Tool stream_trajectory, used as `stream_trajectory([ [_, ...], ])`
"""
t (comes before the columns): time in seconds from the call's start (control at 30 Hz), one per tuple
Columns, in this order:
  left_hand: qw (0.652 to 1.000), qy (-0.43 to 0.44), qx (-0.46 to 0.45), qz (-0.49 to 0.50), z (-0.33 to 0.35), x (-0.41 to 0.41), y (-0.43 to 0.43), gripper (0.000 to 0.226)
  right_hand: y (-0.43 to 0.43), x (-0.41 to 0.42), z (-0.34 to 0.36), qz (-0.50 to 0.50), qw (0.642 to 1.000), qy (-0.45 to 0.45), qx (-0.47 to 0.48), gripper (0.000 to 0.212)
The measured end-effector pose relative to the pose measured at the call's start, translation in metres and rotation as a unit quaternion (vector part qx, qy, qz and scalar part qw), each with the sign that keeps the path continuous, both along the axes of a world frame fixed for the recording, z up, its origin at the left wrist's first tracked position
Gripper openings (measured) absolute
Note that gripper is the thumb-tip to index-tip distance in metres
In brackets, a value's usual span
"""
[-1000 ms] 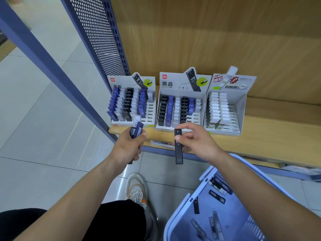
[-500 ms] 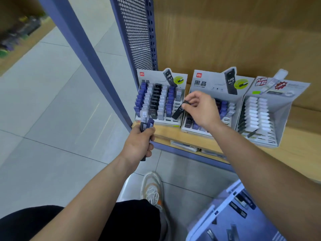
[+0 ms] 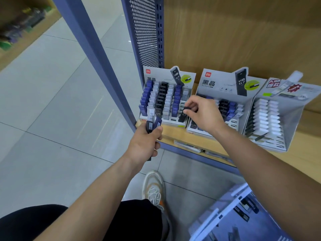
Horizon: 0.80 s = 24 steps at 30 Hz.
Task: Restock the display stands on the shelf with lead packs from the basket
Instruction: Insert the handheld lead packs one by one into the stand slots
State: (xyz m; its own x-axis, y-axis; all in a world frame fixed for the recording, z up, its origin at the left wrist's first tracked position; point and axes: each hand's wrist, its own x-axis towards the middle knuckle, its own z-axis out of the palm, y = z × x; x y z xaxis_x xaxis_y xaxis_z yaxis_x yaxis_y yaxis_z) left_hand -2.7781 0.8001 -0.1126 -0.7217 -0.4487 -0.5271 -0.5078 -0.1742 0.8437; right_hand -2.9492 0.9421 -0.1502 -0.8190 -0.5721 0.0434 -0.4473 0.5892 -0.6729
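I see my right hand [image 3: 205,115] pinching a black lead pack [image 3: 183,116] over the front right slots of the left display stand [image 3: 166,100] at the shelf's [image 3: 304,162] left end, while my left hand [image 3: 145,145] grips a bundle of packs [image 3: 151,119] just off the shelf's front-left corner, with the basket [image 3: 225,213] down at my right.

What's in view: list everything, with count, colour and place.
shelf: one, light wood, right
display stands: three, grey-white, side by side on the shelf
perforated panel: one, blue-grey, left of the stands
basket: one, pale blue, bottom right, loose packs inside
shoe: one, white and orange, on the tiled floor
black lead pack: one, black, at the left stand's front right corner
lead-pack bundle: several, clear, black and blue, before the left stand
left hand: grip around the bundle
right hand: grip pinching the black pack
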Motion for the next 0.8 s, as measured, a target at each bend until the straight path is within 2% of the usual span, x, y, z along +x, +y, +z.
stream_trajectory([
  [0.17, 1.0, 0.0, -0.02, -0.013, -0.001, 0.0, 0.0, 0.022, -0.012, 0.003, -0.001, 0.005, 1.0, -0.001, 0.001, 0.01],
  [0.33, 1.0, 0.011, -0.009, -0.016, 0.005, 0.0, 0.002, 0.026, -0.009, 0.003, -0.004, 0.027, 0.997, -0.012, 0.076, 0.013],
  [0.47, 0.999, 0.032, -0.004, -0.03, 0.007, 0.001, 0.003, 0.018, 0.001, 0.001, 0.0, 0.0, 0.999, -0.038, 0.031, 0.011],
  [0.6, 0.997, 0.034, -0.009, -0.068, 0.012, -0.001, 0.007, 0.02, -0.002, 0.015, 0.036, -0.012, 0.99, -0.093, -0.105, 0.015],
  [0.73, 0.992, 0.051, -0.004, -0.113, 0.012, -0.002, 0.013, 0.018, -0.013, 0.031, 0.064, 0.096, 0.979, -0.159, -0.084, 0.037],
  [0.8, 0.989, 0.067, 0.004, -0.129, 0.013, -0.003, 0.015, 0.015, -0.015, 0.034, 0.072, 0.112, 0.975, -0.173, -0.08, 0.038],
])
